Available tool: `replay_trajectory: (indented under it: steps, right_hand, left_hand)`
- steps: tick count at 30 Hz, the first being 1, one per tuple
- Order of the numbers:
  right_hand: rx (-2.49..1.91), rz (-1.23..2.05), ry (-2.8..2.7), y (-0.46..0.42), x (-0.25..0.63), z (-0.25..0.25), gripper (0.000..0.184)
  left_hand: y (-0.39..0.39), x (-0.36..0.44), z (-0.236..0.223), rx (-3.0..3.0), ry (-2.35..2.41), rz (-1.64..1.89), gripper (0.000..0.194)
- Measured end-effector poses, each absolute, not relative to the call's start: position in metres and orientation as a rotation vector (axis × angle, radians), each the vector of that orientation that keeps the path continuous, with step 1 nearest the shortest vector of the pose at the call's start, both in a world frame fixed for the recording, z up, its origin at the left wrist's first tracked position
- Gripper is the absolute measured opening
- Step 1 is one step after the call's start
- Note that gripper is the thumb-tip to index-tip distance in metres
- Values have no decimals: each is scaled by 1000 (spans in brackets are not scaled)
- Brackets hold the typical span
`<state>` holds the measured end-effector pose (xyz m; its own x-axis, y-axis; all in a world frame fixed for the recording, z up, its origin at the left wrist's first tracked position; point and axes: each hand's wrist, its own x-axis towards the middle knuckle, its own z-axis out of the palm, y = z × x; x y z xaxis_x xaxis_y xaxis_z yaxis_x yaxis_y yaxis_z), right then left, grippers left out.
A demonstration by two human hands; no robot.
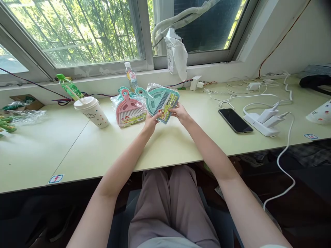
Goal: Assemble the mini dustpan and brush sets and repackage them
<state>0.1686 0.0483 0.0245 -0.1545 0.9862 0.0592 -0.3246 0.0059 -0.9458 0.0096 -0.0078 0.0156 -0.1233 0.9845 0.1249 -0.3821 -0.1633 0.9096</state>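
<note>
Where the pale tabletop [165, 148] runs beneath the window, you sit at its front edge with both forearms extended over it. The green dustpan-and-brush set [155, 100] is in your hands, apparently raised above the tabletop between its front and back edges, with its handle [141, 91] pointing toward the back edge and tilted left. A pink dustpan-and-brush set [126, 106] lies just to its left, toward the back edge; whether the two touch cannot be determined. The white paper cup [91, 110] stands farther toward the left end.

Your left hand [150, 122] grasps the near left corner of the green set; your right hand [180, 112] pinches its right side, beside the yellow label [170, 103].

Handling: treat the set as light. The pan is probably stiff plastic, the bristles [161, 103] flexible. The clear wrapping is likely slippery and may slide against the contents. Take hold of the rigid pan rim through the film, or of the handle; avoid bearing on the bristles or pulling on loose film.
</note>
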Motion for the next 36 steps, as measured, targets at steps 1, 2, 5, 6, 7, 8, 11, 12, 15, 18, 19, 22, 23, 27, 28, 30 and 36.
replay_trajectory:
  steps: [1,2,5,6,7,8,11,12,15,18,19,22,23,27,28,30,36]
  right_hand:
    - [-869,1432,-1082,49,167,23,45]
    - [-876,1426,-1076,49,167,23,46]
    - [-864,1414,-1069,48,165,22,48]
    - [-849,1409,-1070,48,165,22,49]
    - [-830,1401,-1072,47,164,22,49]
    - [-810,1390,-1075,46,164,23,50]
    - [-760,1342,-1060,42,161,22,54]
    - [-747,1326,-1043,42,160,21,56]
    - [-710,1289,-980,42,157,18,59]
    - [-695,1280,-950,44,158,16,58]
    - [-691,1282,-947,44,158,16,58]
    - [-675,1295,-945,45,158,18,56]
    - [-673,1299,-942,44,158,18,56]
    - [-662,1307,-926,41,155,20,55]
    - [-658,1306,-920,41,155,20,55]
    - [-653,1303,-906,40,154,20,54]
    - [-643,1304,-904,41,156,20,54]
  left_hand:
    - [-8,9,16,959,904,1545,78]
    - [-8,9,16,958,910,1540,78]
    - [-9,9,19,952,922,1533,76]
    - [-9,9,20,944,925,1532,75]
    - [-10,8,22,933,926,1531,74]
    - [-10,8,23,923,922,1528,71]
    - [-13,8,28,907,890,1505,62]
    - [-14,8,29,913,876,1485,58]
    - [-19,12,30,960,833,1393,52]
    - [-23,15,30,1004,793,1299,50]
    - [-23,16,30,1006,789,1288,49]
    - [-21,15,32,991,815,1320,50]
    - [-20,14,32,989,832,1338,51]
    - [-18,10,34,1033,877,1380,51]
    - [-19,10,34,1049,873,1374,52]
    - [-20,10,34,1067,846,1333,55]
    - [-23,11,37,1060,777,1253,57]
